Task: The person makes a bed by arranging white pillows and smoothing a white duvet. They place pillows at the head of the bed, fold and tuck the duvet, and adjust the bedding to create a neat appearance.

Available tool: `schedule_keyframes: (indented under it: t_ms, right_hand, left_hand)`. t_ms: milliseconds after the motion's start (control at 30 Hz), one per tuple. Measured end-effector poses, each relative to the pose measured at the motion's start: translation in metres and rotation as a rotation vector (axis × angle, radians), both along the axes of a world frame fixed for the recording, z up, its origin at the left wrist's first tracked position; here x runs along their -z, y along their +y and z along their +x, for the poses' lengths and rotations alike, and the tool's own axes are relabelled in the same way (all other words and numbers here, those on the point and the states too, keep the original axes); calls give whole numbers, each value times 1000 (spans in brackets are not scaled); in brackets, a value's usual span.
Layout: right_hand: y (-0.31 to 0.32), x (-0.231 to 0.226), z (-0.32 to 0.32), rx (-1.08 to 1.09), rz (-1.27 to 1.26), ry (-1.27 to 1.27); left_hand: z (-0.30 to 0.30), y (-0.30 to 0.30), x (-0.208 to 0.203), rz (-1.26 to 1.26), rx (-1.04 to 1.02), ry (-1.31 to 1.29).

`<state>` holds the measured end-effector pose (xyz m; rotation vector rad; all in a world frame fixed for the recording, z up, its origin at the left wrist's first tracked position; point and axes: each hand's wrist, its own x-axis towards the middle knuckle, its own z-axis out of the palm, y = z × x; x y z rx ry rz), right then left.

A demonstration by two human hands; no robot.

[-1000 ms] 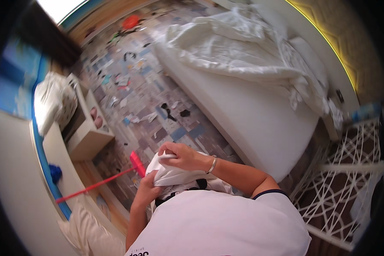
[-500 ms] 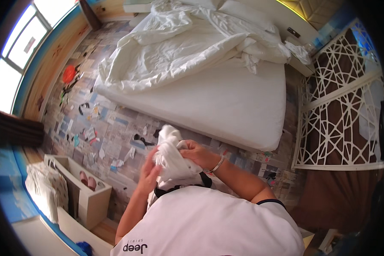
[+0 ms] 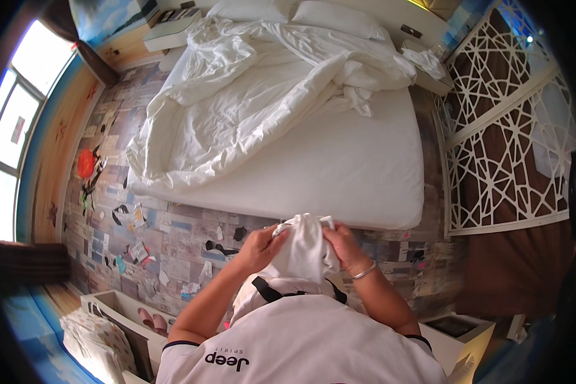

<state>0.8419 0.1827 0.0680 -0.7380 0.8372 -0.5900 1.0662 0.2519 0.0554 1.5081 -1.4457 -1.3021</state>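
Each grip is closed on one bunched white cloth (image 3: 306, 246), which is stretched loosely between the two hands in front of the person's chest. At its left edge, the left hand (image 3: 260, 248) pinches the fabric between thumb and curled fingers, with little gap showing between them. Opposite, the right hand (image 3: 351, 249), with a silvery bracelet (image 3: 363, 271) at the wrist, clasps the upper right edge; its thumb lies on the near side, and some of its fingers are hidden by the folds. The cloth's middle falls in soft creases toward a black strap (image 3: 267, 290) across the person's front. Seen from above, its top edge comes close to the foot of the bed (image 3: 358, 173), where a rumpled white duvet (image 3: 217, 128) covers mainly the left and far parts. On the patterned floor (image 3: 192, 225) left of the hands lie scattered scraps, dark pieces (image 3: 219, 248) and an orange-red bundle (image 3: 86, 164).
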Motion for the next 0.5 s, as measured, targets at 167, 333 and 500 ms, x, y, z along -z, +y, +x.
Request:
schedule_keyframes:
  t_ms: [167,333,500]
  right_hand:
    - [-65,-3,-40,338,-356,107]
    - [-140,-73,-82,572,-1476,421]
    - [-227,-73,-127,473,-1814,651]
  left_hand:
    - [-40,-101,-23,-300,17,106]
    - [-76,-206,-76,-657,-169,186]
    - [-87,-288,-109,-828,-336,127]
